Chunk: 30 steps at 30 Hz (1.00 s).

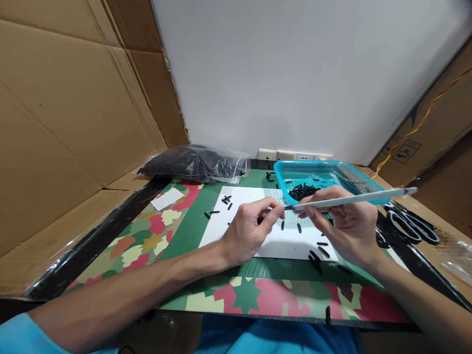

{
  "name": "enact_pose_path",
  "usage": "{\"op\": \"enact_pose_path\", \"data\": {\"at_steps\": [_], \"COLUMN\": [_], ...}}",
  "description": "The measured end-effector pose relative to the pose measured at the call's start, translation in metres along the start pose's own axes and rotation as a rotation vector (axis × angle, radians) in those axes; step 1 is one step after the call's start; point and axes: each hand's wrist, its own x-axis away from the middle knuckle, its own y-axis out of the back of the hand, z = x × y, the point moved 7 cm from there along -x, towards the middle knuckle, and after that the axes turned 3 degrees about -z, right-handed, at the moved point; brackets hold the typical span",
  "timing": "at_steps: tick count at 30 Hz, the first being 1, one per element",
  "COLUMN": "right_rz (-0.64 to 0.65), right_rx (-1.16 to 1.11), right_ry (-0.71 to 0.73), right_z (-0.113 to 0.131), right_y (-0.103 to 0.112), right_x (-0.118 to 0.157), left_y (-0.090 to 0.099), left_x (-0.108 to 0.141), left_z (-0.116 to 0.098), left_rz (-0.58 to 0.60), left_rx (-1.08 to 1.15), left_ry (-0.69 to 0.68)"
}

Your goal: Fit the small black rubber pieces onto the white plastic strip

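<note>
My right hand (342, 221) is closed round a slim white pen-like tool (350, 199), which points left and tilts slightly upward at its far end. Its narrow end meets a small dark bit at the fingertips of my left hand (254, 226). Those left fingers are pinched together on a small black piece, mostly hidden by the thumb. Under both hands lies a white sheet (217, 236) with several small black pieces (299, 228) scattered on it. Beyond my right hand stands a blue plastic basket (280, 174) holding a heap of black pieces (304, 191).
A clear zip bag full of black pieces (191, 162) lies at the back left. White-rimmed black scissors (409, 226) rest at the right edge. Cardboard walls (73, 98) flank the table, and sockets (285, 155) line the back wall. One black piece (328, 315) lies at the front edge.
</note>
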Motion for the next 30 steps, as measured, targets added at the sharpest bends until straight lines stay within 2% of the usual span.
{"op": "enact_pose_path", "data": {"at_steps": [8,16,21,25,30], "right_rz": [-0.005,0.101,0.106,0.141,0.195], "right_rx": [-0.009,-0.148,-0.238,-0.403,-0.543], "right_ry": [-0.007,-0.113,-0.229,-0.330,-0.508], "right_z": [-0.001,-0.001,-0.005,-0.014,-0.021], "right_y": [0.000,-0.005,-0.006,-0.010,-0.018], "right_x": [-0.001,-0.008,-0.013,-0.015,-0.015], "left_y": [0.002,0.003,0.002,-0.001,-0.004], "left_x": [-0.001,-0.001,-0.001,0.000,0.001], "left_z": [-0.001,-0.004,-0.006,-0.007,-0.012], "left_rz": [-0.024,-0.034,-0.032,0.014,0.053], "left_rx": [-0.075,-0.103,-0.093,-0.001,0.025], "left_ry": [-0.042,-0.047,-0.020,0.019,-0.009]}}
